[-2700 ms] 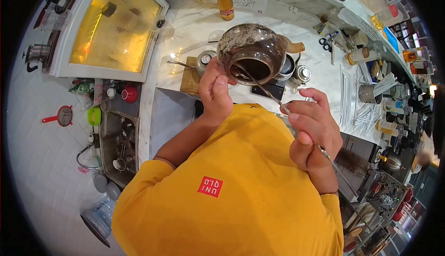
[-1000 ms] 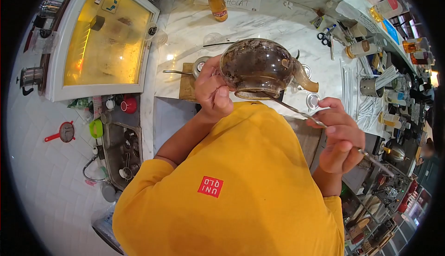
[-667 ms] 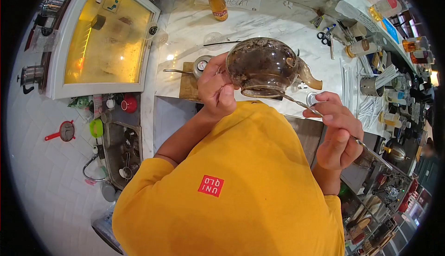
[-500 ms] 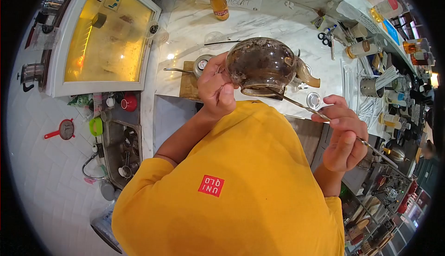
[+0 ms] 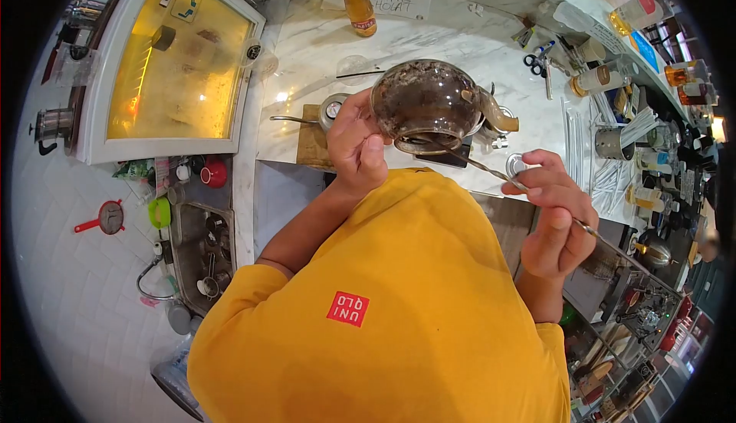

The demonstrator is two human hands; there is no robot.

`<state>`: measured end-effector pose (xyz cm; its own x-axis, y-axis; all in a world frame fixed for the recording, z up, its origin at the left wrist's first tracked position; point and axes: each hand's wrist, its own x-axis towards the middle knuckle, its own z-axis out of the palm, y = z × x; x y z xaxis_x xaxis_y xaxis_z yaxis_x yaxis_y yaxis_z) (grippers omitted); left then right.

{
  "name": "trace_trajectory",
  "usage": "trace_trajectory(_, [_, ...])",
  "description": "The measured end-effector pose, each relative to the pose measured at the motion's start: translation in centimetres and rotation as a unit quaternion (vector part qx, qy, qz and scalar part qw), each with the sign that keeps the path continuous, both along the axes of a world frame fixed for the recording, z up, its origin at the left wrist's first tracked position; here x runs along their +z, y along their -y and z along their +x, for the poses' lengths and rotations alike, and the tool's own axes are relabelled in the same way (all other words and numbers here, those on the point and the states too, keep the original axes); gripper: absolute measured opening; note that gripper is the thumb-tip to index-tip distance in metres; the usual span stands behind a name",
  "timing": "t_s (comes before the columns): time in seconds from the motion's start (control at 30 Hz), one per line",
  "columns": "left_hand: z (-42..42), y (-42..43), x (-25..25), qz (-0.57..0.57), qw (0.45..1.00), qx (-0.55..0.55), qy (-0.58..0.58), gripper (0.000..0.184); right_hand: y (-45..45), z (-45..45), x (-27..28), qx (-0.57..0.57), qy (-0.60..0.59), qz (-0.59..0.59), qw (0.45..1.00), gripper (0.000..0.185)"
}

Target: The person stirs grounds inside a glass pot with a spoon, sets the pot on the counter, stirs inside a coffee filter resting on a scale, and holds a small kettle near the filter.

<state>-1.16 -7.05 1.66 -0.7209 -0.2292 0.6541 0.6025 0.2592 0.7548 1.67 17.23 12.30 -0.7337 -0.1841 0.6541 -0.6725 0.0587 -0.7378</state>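
Note:
A glass teapot [image 5: 424, 100] with dark, clumpy contents or residue inside is tipped over above the counter, its mouth facing my body and its spout pointing right. My left hand [image 5: 359, 145] is closed on the teapot's left side, where the handle is mostly hidden by my fingers. Between the fingers of my right hand [image 5: 558, 220] runs a long twisted metal bar spoon [image 5: 491, 168]. Its far end goes in at the teapot's mouth, and the tip is hard to make out through the dark glass.
Behind the teapot stands an amber bottle [image 5: 356, 5] on the marble counter [image 5: 299, 63]. A kettle with a dial thermometer [image 5: 333, 109] sits left, near a yellow-lit fridge [image 5: 180, 63]. Scissors [image 5: 534, 63] and a can of straws [image 5: 615, 144] lie right. The sink [image 5: 201, 239] is lower left.
My right hand and the bar spoon have shifted left and slightly down. The teapot has turned a little, its spout swinging left, uncovering more of the metal item behind.

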Motion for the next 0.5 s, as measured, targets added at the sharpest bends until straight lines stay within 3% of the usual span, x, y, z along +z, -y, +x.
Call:
trace_trajectory(0.2, [0.1, 0.0, -0.1, -0.008, 1.000, -0.009, 0.001, 0.042, 0.3, -0.3, -0.1, -0.008, -0.015, -0.036, 0.999, 0.027])
trace_trajectory(0.5, [-0.2, 0.4, -0.4, -0.024, 0.998, -0.015, -0.051, 0.043, -0.5, 0.2, 1.2, 0.004, 0.021, 0.032, 0.999, 0.033])
